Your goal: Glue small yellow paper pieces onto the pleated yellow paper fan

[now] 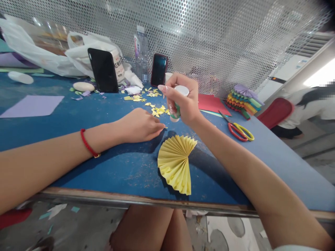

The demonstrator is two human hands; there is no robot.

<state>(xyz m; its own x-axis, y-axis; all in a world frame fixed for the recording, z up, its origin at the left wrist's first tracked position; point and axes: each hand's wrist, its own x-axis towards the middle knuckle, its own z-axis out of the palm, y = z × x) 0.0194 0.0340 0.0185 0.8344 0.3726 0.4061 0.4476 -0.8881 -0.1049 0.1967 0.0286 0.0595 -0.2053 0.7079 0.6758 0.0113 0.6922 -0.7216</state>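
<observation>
My right hand (186, 99) is wrapped round a glue stick (175, 111) with a green label and a white end, held tilted above the table. Beside it my left hand (140, 126) rests low over the blue table, thumb and fingers pinched together. A tiny yellow bit shows at those fingertips, too small to make out. Just in front of both hands lies a yellow pleated paper fan (175, 162), spread into a part circle and touched by neither. Cut yellow paper scraps (159, 111) are scattered behind my left hand.
Red-and-yellow-handled scissors (237, 131), red paper sheets (213, 104) and a stack of coloured pleated papers (243, 101) lie to the right. Two phones (103, 70) and a bottle (141, 55) stand at the back. A lilac sheet (32, 106) lies left. Another person (311, 108) is at far right.
</observation>
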